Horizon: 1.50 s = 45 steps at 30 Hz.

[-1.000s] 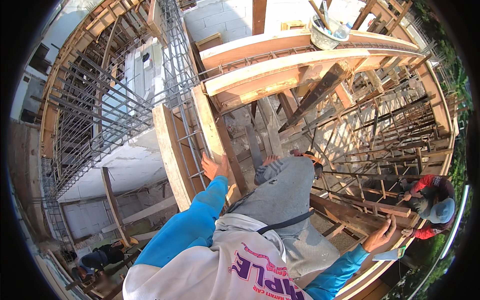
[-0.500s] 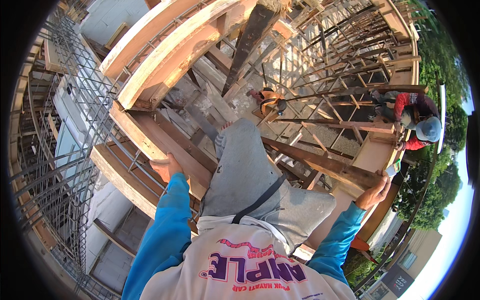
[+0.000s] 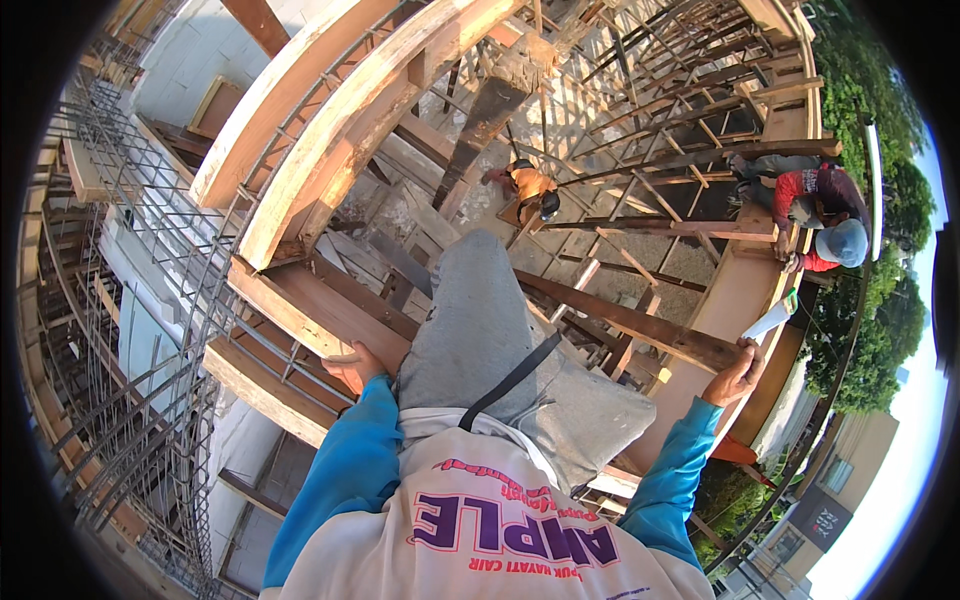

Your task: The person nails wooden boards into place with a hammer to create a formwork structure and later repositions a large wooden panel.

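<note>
My left hand [image 3: 358, 370] bears on the edge of a wooden formwork board [image 3: 308, 312], its fingers hooked over the wood. Over on the right, my right hand [image 3: 735, 376] is closed at the lower end of a pale flat tool [image 3: 768, 320] with a green and orange tip; its exact kind does not show. That hand also lies against the end of a dark wooden beam [image 3: 640, 322]. My bent, grey-trousered leg [image 3: 490, 330] is between the two hands, above the timber.
Steel rebar cages [image 3: 160, 240] run along the left. Curved formwork boards [image 3: 350, 110] rise ahead. Below are wooden props and a person in orange [image 3: 530, 190]. Another person in a blue cap [image 3: 842, 243] works at the right formwork edge [image 3: 755, 280].
My left hand has shifted right and down along the board. My right hand has moved slightly left and up, and more of the pale tool shows. The view has shifted.
</note>
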{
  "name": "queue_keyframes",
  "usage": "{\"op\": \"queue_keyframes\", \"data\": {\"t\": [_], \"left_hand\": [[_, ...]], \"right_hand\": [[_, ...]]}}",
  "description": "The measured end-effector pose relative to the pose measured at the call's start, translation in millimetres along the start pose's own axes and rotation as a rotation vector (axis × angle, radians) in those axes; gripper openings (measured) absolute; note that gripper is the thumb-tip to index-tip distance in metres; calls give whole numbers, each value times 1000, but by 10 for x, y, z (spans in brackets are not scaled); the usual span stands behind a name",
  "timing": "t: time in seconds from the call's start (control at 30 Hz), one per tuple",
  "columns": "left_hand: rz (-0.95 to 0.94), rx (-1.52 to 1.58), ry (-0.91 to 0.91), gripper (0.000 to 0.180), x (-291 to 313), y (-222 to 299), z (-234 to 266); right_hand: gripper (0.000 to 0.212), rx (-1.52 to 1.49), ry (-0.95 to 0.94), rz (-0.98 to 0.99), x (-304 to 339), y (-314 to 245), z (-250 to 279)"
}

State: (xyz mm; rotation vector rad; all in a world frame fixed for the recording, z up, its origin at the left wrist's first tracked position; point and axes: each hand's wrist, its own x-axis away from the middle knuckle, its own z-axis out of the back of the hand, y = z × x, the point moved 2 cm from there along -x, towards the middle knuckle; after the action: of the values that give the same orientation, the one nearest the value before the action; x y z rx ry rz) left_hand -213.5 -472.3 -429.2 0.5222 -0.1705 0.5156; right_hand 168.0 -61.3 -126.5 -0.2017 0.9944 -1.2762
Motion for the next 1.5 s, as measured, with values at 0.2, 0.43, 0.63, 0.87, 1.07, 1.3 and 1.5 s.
{"op": "queue_keyframes", "data": {"t": [0.2, 0.43, 0.63, 0.87, 1.07, 1.3, 1.5], "left_hand": [[1, 23, 62, 90, 87, 124, 171], [-69, 36, 15, 89, 30, 92, 153], [-80, 94, 37, 87, 19, 38, 208], [-47, 104, 24, 87, 28, 66, 201], [-117, 91, 35, 88, -28, 39, 252], [-115, 131, -31, 93, -24, -25, 87], [-76, 152, -122, 92, -22, 60, 128]], "right_hand": [[33, -7, 84, 83, -95, -104, -255], [41, 52, 113, 65, -61, 381, 41], [37, 89, 127, 113, -233, 488, -23], [39, 258, 216, 93, -269, 473, -11], [40, 295, 220, 59, -277, 463, -41], [38, 107, 220, 48, -197, 409, -45], [35, 84, 279, 49, -112, 121, -194]]}}
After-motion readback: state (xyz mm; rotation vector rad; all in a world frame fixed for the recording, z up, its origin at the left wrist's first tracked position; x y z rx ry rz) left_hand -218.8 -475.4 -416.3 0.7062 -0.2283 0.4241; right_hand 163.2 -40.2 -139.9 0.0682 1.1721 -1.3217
